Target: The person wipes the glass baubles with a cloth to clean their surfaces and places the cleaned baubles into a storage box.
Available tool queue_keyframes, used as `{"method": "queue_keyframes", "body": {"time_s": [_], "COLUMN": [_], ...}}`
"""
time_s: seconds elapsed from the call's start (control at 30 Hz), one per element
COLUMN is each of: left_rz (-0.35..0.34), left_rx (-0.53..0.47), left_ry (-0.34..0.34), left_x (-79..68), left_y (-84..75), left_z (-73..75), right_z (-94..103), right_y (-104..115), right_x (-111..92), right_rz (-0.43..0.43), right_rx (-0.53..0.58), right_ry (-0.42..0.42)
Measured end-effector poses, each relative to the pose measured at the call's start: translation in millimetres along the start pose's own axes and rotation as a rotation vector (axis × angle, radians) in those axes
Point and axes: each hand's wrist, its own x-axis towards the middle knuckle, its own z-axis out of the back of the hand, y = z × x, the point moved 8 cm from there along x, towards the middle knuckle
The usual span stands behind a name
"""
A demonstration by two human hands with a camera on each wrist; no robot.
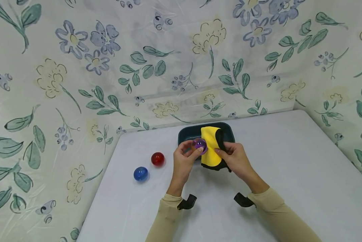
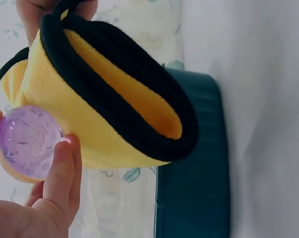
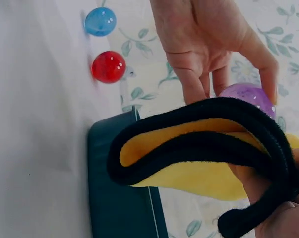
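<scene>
Ball, purple and clear [image 1: 201,142], sits pinched between the thumb and fingers of the left hand [image 1: 183,158], held up over the seven o'clock part of a dark teal tub [image 1: 188,132]. At three o'clock from the ball is a yellow cloth [image 1: 210,153] with a black hem [image 1: 219,136]; whether ball and cloth touch, I cannot tell. The right hand [image 1: 236,158] grips the cloth at its three o'clock edge, thumb on the near face, and both wrist views show the cloth folded over with a gap between its hemmed edges. A loose black end hangs by the right thumb.

On the white table [image 1: 274,151], a red ball [image 1: 157,159] rests at about half past eight from the purple one, and a blue ball [image 1: 140,174] lies near it, at its eight o'clock. The markings are printed pictures: blue flowers, cream blooms, berries and green leaves on the sheet [image 1: 144,27] at twelve o'clock. Tan sleeves [image 1: 164,218] cover both forearms, with a black piece [image 1: 187,202] at each wrist.
</scene>
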Motion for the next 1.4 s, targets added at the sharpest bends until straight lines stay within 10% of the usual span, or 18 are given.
{"method": "queue_keyframes", "body": {"time_s": [0.67,1.4], "left_rz": [0.098,0.022], "left_rx": [0.194,0.361], "left_ry": [0.108,0.228], "left_x": [-1.3,-7.6], "left_y": [11.5,4.0], "left_z": [-9.2,-18.7], "right_z": [7.7,14.0], "right_y": [23,3], "right_x": [-5,4], "right_rz": [0.162,0.029], "right_rx": [-0.142,-0.091], "right_ry": [-0.07,-0.026]}}
